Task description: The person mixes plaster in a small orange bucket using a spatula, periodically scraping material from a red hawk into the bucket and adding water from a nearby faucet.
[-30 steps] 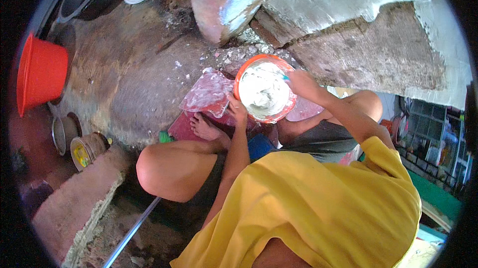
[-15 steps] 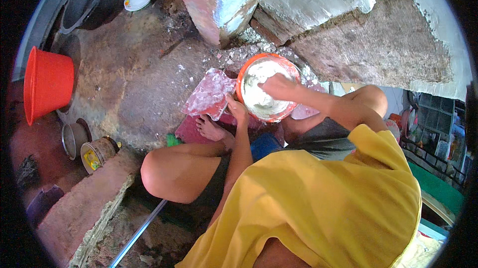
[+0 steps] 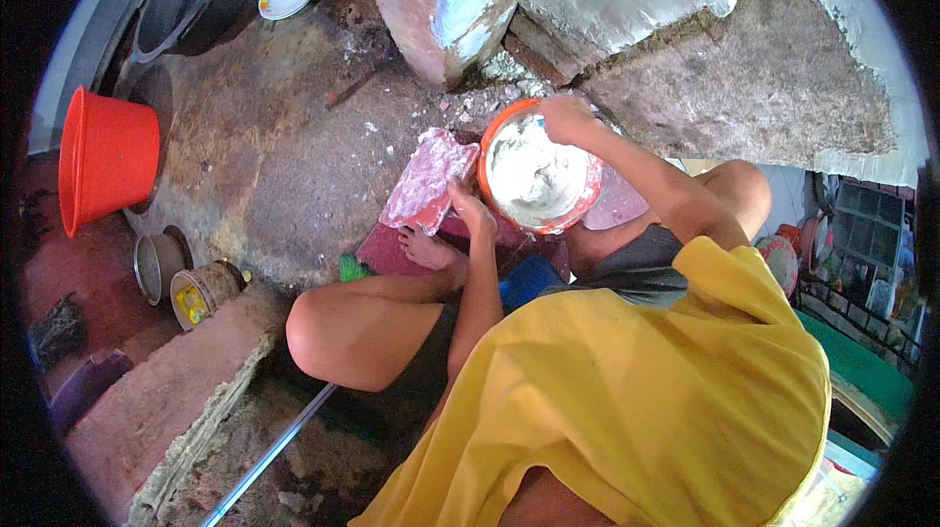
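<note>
My left hand (image 3: pixel 473 211) curls its fingers over the near rim of the orange bowl (image 3: pixel 541 172), steadying it just above my knees. The bowl is full of thick white paste (image 3: pixel 534 174), so I judge it bottom-heavy and the plastic wall a bit flexible; the smeared rim looks slippery, so a grip hooked over the edge seems safest. My right hand (image 3: pixel 565 119) is closed at the far rim, apparently around something small dipped in the paste, though I cannot tell what. Just left of my left hand a paste-smeared pink board (image 3: pixel 427 180) lies on the concrete floor (image 3: pixel 274 165). Well beyond, far left, stands a red bucket (image 3: pixel 103 160).
</note>
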